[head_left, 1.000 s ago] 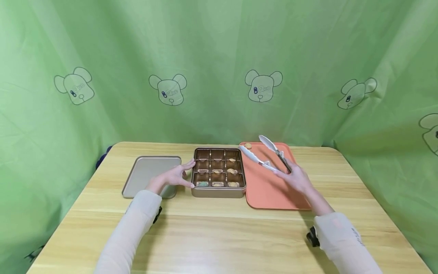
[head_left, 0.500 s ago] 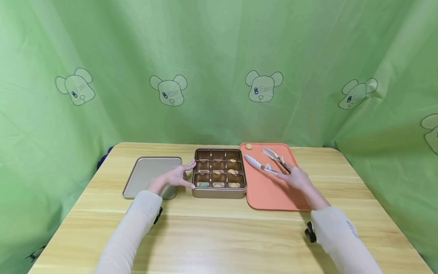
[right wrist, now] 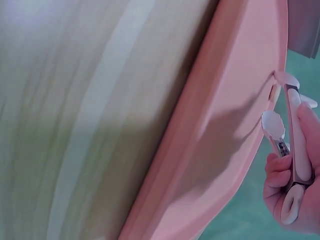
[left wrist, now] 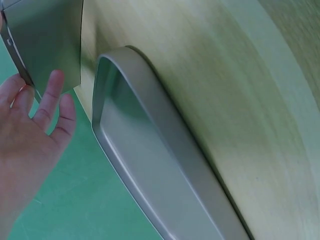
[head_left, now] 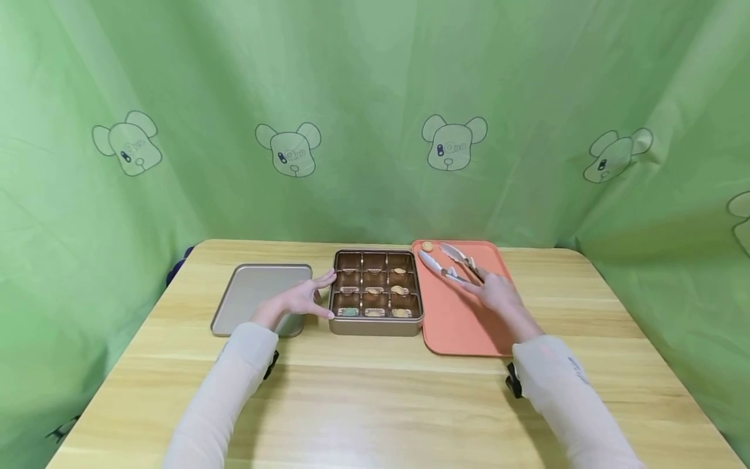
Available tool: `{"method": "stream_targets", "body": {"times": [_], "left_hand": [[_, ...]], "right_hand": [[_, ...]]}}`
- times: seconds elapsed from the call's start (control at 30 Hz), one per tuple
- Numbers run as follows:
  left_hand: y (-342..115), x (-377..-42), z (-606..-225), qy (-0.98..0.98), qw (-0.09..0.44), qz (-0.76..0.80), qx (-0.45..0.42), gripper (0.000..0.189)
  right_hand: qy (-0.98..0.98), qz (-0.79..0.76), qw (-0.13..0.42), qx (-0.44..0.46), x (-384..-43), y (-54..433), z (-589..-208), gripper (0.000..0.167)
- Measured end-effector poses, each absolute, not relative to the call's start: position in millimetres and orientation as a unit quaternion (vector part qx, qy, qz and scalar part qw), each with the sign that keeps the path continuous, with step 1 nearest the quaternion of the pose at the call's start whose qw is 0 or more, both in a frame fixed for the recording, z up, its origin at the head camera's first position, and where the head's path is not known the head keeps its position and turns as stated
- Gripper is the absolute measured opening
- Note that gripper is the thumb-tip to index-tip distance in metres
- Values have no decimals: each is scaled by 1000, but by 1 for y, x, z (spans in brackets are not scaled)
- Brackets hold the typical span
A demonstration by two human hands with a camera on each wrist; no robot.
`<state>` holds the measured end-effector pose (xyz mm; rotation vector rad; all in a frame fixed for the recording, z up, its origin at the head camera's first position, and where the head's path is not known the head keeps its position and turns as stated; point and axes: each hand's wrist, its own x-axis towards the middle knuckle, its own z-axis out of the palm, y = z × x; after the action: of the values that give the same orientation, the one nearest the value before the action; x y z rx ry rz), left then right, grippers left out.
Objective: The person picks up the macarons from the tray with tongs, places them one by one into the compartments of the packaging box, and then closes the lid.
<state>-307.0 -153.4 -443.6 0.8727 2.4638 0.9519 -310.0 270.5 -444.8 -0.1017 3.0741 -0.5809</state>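
A pair of tongs (head_left: pixel 434 262) with pale scalloped tips and metal arms is held over a coral tray (head_left: pixel 457 312) that lies on a table, its tips spread wide apart. The right hand (head_left: pixel 499 292) grips the tongs firmly, fingers curled round the arms, as the right wrist view shows. One small round biscuit (head_left: pixel 427 247) lies on the tray near its far left corner, close to the tong tips and held by nothing; whether a tip touches the tray, I cannot tell.

Just left of the tray stands a square metal box (head_left: pixel 376 327), divided inside into nine brown compartments, three by three. Biscuits show in the far right and middle right compartments, and something greenish sits in the near left one; other contents are too small to tell. The left hand (head_left: pixel 301 299) touches the left side of the box with fingers and thumb spread wide, not wrapped round anything.

Beneath the left forearm, left of the box, lies a shallow metal pan (head_left: pixel 249 299) with a raised rim. Everything rests on a pale wood-grained table (head_left: pixel 363 397). Both arms wear light sleeves (head_left: pixel 218 397). Behind hangs a green curtain (head_left: pixel 375 58) printed with outlined bear heads.
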Motion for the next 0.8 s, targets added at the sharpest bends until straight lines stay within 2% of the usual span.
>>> {"method": "stream_targets", "body": {"times": [0.17, 0.8], "left_hand": [[-153, -307, -441, 871, 184, 336, 307, 93], [-154, -306, -444, 873, 184, 339, 298, 93]], "right_hand": [[985, -171, -9, -23, -314, 261, -448, 57], [985, -167, -41, -31, -309, 254, -455, 52]]}}
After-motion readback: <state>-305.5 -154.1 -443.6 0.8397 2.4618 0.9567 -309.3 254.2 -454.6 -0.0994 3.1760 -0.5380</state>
